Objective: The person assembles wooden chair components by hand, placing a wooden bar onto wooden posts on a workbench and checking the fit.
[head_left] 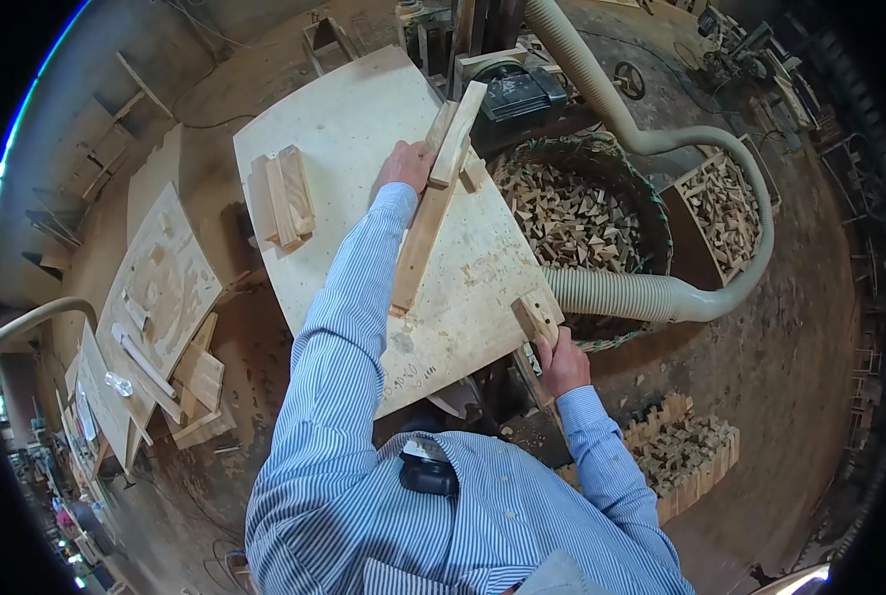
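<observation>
On the pale plywood tabletop, my left hand is closed at the side of a short wooden block; some of its fingertips are hidden. That block lies along a light wooden strip, near the upper end of a longer brown wooden rail. My right hand is at the table's lower right edge, its fingers wrapped round the end of a wooden piece with dark holes. A small stack of wooden blocks sits on the tabletop, left of my left arm.
Beyond the right edge stands a woven basket full of wood offcuts. A ribbed hose curves around it, and a dark motor stands behind. More offcuts fill a crate. Another plywood table is at left.
</observation>
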`<state>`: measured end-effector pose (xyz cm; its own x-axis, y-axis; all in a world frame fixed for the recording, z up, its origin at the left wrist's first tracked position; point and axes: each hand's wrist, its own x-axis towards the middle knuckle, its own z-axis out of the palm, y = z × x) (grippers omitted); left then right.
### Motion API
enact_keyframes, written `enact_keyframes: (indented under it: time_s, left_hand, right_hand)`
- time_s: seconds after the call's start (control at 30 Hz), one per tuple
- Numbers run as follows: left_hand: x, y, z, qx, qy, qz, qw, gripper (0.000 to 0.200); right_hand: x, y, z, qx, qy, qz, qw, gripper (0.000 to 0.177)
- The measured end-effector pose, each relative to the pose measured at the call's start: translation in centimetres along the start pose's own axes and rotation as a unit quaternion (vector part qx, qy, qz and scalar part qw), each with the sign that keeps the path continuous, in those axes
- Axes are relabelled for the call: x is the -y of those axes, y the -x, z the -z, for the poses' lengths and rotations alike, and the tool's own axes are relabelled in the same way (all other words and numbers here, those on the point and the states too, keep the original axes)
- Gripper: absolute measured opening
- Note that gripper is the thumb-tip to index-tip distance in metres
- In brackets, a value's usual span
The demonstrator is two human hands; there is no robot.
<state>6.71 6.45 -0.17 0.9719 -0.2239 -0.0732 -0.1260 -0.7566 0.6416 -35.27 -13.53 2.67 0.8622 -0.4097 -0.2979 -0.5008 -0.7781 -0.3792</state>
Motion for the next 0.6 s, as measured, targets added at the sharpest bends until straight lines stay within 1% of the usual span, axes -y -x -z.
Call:
enact_keyframes:
  time_s: [0.2, 0.27, 0.33, 0.43, 0.47, 0.6]
  left_hand:
    - [0.2, -1.6, 0.6, -0.013, 0.003, -0.005, 1.000, 0.048]
    - [0.5, -2.5, 0.7, -0.023, 0.000, -0.012, 1.000, 0.048]
    - [0.6, -2.8, 0.7, -0.014, -0.002, -0.009, 1.000, 0.047]
    - [0.7, -2.9, 0.2, -0.031, -0.011, -0.019, 0.999, 0.046]
    - [1.3, -3.2, -0.3, -0.022, -0.010, -0.016, 1.000, 0.046]
    - [1.0, -1.4, -1.4, -0.037, -0.011, -0.020, 0.999, 0.048]
  right_hand:
    - [0.7, -1.8, -0.5, -0.037, -0.024, 0.033, 0.999, 0.043]
    - [1.1, -2.3, -0.5, -0.041, -0.022, 0.031, 0.998, 0.042]
    - [1.0, -2.4, -0.7, -0.050, -0.024, 0.030, 0.998, 0.042]
    - [0.8, -2.1, -0.7, -0.046, -0.025, 0.024, 0.998, 0.042]
    - [1.2, -2.2, -0.4, -0.039, -0.021, 0.018, 0.999, 0.042]
    - [-0.4, -0.1, -0.4, -0.044, -0.038, 0.021, 0.998, 0.043]
